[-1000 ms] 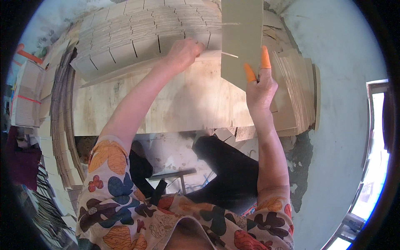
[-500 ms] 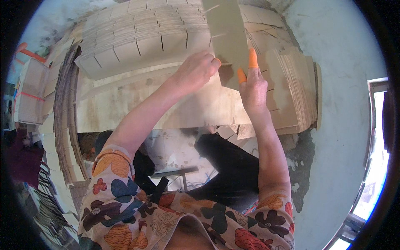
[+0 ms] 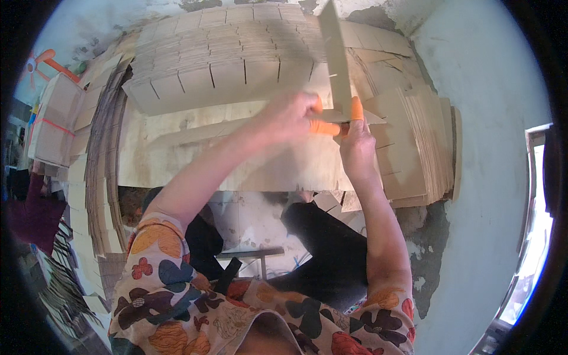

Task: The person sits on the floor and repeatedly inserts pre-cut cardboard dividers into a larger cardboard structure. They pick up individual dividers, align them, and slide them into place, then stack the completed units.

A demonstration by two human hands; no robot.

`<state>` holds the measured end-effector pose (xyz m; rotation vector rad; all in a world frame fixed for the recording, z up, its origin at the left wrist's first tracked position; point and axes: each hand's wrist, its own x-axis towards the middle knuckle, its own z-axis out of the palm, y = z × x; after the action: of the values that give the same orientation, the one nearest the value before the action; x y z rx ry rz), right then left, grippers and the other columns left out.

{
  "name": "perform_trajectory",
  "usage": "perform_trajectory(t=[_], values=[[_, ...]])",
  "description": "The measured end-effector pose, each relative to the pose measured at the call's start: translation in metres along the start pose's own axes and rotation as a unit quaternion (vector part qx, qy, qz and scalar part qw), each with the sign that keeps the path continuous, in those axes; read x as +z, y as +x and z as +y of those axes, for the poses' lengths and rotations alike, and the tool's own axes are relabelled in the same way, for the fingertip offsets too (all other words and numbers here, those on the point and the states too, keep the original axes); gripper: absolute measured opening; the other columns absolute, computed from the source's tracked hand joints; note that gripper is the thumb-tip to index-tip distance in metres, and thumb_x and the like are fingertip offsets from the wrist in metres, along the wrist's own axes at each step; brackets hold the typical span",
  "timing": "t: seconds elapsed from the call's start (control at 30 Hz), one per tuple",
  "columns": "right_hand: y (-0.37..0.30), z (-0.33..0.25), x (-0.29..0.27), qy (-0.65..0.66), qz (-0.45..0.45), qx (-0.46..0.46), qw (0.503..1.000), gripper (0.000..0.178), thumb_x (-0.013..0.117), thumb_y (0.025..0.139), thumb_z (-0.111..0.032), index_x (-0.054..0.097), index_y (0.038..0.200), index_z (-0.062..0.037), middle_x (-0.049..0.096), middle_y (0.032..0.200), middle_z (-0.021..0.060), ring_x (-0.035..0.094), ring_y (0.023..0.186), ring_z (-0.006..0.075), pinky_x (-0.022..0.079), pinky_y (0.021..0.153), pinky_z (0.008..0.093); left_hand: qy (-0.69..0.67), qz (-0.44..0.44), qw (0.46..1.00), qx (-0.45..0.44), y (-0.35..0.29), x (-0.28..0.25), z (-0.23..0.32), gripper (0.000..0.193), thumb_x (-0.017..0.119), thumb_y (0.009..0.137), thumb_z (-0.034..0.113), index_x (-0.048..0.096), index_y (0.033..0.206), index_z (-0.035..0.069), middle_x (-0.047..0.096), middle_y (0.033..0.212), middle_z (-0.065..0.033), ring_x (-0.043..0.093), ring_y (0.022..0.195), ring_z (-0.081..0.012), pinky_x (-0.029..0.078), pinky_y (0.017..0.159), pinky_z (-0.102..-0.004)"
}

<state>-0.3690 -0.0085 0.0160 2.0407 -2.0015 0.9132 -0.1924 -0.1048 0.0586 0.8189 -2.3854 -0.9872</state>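
Observation:
My right hand (image 3: pixel 358 146), with orange finger covers, grips the lower end of a slotted cardboard strip (image 3: pixel 336 59) that stands up and slants away from me. My left hand (image 3: pixel 290 120), smeared by motion, is closed at a second, long cardboard strip (image 3: pixel 201 131), which runs crosswise over the board under my left forearm. Orange covers show on its fingers too, and its fingertips come close to my right thumb. Where the two strips meet is mostly hidden by my fingers.
A pale wooden board (image 3: pixel 236 171) lies before me. Slotted cardboard stacks (image 3: pixel 225 74) line its far side, with more stacked sheets (image 3: pixel 408 148) at right and another stack (image 3: pixel 103 154) at left. A white box (image 3: pixel 56 121) stands far left. A wall (image 3: pixel 485 89) rises at right.
The upright strip has turned more edge-on and shifted right. My left hand has moved slightly right and down, nearer my right thumb. The whole view has shifted a little.

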Motion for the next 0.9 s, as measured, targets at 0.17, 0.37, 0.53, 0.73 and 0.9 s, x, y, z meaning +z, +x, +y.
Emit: perform_trajectory(t=[0.17,0.37,0.53,0.73,0.9], values=[[0.002,-0.008,-0.009,0.015,0.004,0.030,0.999,0.067,0.055,0.085,-0.005,0.019,0.141,-0.0037,0.055,0.106,0.0237,0.062,0.073,0.0370,0.052,0.058,0.0425,0.257,0.122,0.959,-0.007,0.049,-0.030,-0.042,0.043,0.074,0.072,0.029,0.054,0.098,0.001,0.058,0.098,-0.0148,0.054,0.097,-0.0268,0.045,0.079,-0.0383],[0.002,-0.018,-0.009,0.039,-0.007,0.052,0.998,0.073,0.056,0.082,-0.002,0.017,0.143,-0.0090,0.055,0.107,0.0208,0.062,0.077,0.0355,0.053,0.063,0.0407,0.394,0.153,0.906,0.025,0.078,-0.012,-0.111,0.038,0.071,0.072,0.013,0.053,0.103,0.002,0.058,0.099,-0.0113,0.052,0.098,-0.0273,0.044,0.085,-0.0400],[0.002,-0.021,-0.009,0.111,0.004,0.104,0.988,0.076,0.058,0.079,0.007,0.025,0.143,-0.0181,0.058,0.113,0.0208,0.062,0.092,0.0337,0.052,0.075,0.0372,0.371,0.141,0.915,0.073,0.078,-0.014,-0.121,0.025,0.065,0.068,0.005,0.056,0.092,0.004,0.059,0.092,-0.0107,0.052,0.094,-0.0283,0.045,0.080,-0.0391],[0.004,-0.023,-0.012,0.102,0.012,0.104,0.989,0.077,0.058,0.078,0.007,0.026,0.143,-0.0186,0.059,0.110,0.0214,0.063,0.088,0.0329,0.052,0.073,0.0364,0.308,0.138,0.936,0.103,0.066,-0.015,-0.115,0.013,0.062,0.069,0.003,0.056,0.080,0.005,0.059,0.084,-0.0102,0.053,0.087,-0.0294,0.046,0.073,-0.0402],[0.003,-0.018,-0.013,0.056,0.010,0.049,0.997,0.078,0.059,0.079,-0.001,0.017,0.144,-0.0121,0.057,0.096,0.0172,0.061,0.068,0.0316,0.052,0.059,0.0388,0.335,0.140,0.927,0.090,0.069,-0.016,-0.108,0.008,0.062,0.069,0.005,0.056,0.073,0.004,0.058,0.078,-0.0097,0.053,0.083,-0.0291,0.046,0.072,-0.0390]])
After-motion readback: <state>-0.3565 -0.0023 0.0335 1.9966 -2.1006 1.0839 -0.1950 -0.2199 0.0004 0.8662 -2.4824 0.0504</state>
